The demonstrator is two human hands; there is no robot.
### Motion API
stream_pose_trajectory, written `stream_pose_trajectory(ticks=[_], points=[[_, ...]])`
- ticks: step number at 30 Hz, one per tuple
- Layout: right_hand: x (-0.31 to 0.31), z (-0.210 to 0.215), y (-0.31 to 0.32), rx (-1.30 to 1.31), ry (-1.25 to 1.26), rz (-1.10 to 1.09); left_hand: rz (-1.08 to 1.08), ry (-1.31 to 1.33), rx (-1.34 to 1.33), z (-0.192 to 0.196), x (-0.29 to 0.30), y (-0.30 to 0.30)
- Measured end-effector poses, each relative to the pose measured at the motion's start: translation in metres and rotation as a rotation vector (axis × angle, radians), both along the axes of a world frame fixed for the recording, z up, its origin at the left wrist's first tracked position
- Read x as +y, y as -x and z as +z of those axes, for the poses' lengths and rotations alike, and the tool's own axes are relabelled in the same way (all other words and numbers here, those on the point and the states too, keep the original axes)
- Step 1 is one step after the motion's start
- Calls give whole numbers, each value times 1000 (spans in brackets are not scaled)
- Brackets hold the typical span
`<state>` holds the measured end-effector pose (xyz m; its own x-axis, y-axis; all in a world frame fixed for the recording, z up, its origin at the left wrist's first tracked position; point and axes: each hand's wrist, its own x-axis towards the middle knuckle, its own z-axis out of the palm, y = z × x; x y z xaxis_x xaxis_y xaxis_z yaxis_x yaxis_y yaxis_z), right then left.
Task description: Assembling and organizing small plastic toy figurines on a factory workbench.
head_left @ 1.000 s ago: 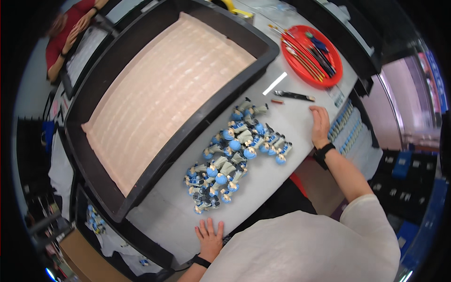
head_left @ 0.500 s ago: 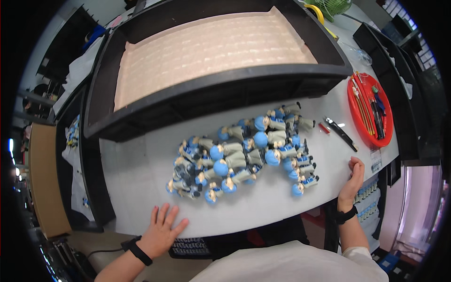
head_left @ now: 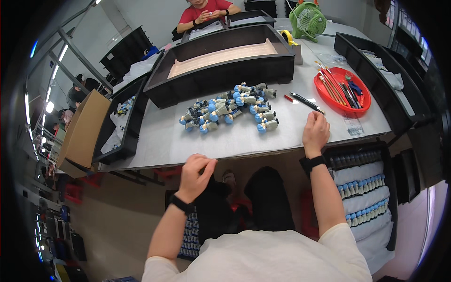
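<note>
My left hand hangs just off the table's front edge. Its fingers are loosely bent with the thumb apart, and nothing shows in it. At the right, my right hand rests at the table edge, fingers curled in, with no object visible in them. A black utility knife lies just beyond that hand. Farther left, a heap of small figurines with blue caps and grey-green bodies lies on the white table. Neither hand touches them.
Behind the figurines stands a large black tray lined with beige sheet. A red bowl holds brushes and tools. Black crates stand left and right. A lower crate holds rows of figurines. A green fan and a co-worker are beyond.
My view has tilted up, bringing a co-worker into sight. My left hand has left the table edge, its spread fingers now bent. My right hand has turned and curled its fingers.
</note>
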<state>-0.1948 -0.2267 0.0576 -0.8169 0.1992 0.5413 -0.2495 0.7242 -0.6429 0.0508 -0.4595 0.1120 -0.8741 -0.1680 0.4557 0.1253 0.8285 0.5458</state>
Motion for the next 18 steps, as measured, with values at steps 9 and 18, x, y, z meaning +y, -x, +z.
stream_pose_trajectory(ticks=[9, 18], points=[[-4, 2, -9, 2, -47, -36, 192, -376, 68, -46, 66, 121], [-2, 3, -10, -14, -54, 20, 326, -167, -231, -37, 70, 134]])
